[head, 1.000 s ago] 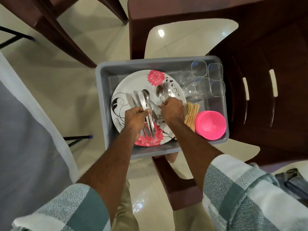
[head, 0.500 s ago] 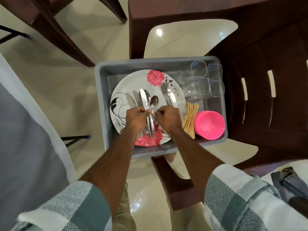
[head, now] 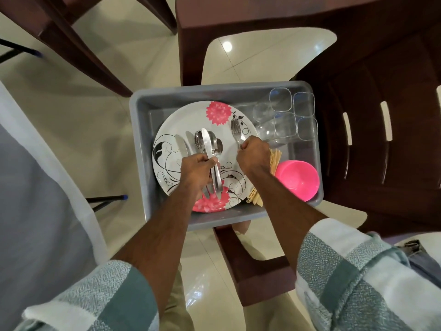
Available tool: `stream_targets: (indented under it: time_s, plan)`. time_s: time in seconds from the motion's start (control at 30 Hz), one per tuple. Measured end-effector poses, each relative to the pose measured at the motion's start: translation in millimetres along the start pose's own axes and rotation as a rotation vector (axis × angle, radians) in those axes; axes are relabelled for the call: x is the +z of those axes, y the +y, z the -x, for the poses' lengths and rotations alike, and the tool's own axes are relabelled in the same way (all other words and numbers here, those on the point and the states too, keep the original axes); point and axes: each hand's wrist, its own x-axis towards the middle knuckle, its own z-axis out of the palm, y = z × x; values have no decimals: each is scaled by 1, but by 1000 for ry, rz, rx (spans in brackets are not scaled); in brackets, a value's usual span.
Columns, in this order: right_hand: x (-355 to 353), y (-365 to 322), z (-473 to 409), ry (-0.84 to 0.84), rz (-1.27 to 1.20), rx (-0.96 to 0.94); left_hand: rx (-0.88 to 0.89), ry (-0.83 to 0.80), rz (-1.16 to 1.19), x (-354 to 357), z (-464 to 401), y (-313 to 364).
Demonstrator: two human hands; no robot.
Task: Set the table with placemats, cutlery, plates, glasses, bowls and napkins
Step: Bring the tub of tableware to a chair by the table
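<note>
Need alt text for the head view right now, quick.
Left hand grips knives and spoons over a floral plate in a grey tub; right hand grips forks. Glasses, napkins, pink bowl alongside.

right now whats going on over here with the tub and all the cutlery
A person is sorting cutlery out of a grey tub that sits on a dark chair. The left hand grips a bundle of knives and spoons over the flowered plate. The right hand holds the forks by their handles. Clear glasses, a pink bowl and tan napkins are in the tub beside the plate. Nothing is laid on a table yet.
</note>
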Motion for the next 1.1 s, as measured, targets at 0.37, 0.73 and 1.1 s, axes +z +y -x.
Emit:
stream_targets:
  time_s: [0.37, 0.73, 1.1]
  plan:
    - [-17, 4, 13, -56, -343, -16, 14, 0, 53, -2, 15, 14]
    - [-64, -84, 106, -312, -423, -227, 83, 82, 386, -90, 124, 36]
    - [-59, -237, 311, -811, -396, -652, 195, 382, 863, -266, 278, -5]
